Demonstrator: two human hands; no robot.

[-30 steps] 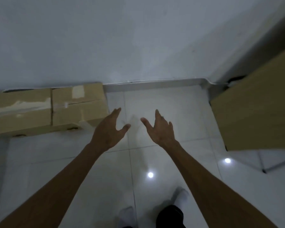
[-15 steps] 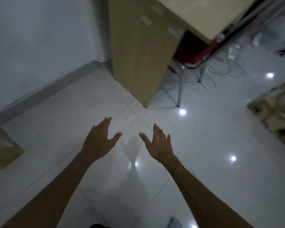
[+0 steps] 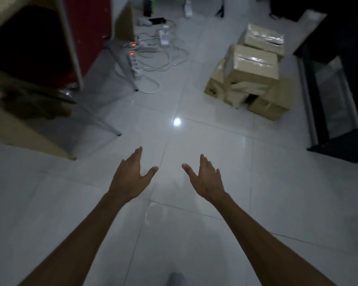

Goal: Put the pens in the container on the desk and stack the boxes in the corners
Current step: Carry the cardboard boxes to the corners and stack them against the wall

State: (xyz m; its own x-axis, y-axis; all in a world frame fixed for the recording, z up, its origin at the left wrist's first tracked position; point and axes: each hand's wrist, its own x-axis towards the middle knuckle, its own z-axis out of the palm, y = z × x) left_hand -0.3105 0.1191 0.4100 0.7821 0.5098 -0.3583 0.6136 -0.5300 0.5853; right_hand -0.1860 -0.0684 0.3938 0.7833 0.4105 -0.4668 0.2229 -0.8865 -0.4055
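A loose pile of several brown cardboard boxes (image 3: pixel 253 68) lies on the white tiled floor at the upper right, some shiny with tape. My left hand (image 3: pixel 129 178) and my right hand (image 3: pixel 206 178) are held out in front of me over bare floor, palms facing each other, fingers spread and holding nothing. Both hands are well short of the pile. No pens or container are in view.
A wooden desk (image 3: pixel 19 124) with metal legs stands at the left, a red panel (image 3: pixel 87 34) behind it. Power strips and tangled white cables (image 3: pixel 153 52) lie on the floor at the top middle. A dark cabinet (image 3: pixel 339 83) stands at the right.
My view has swung right, away from the wall and the boxes by it, past the desk to the pile of boxes. My hands have stayed open and empty.
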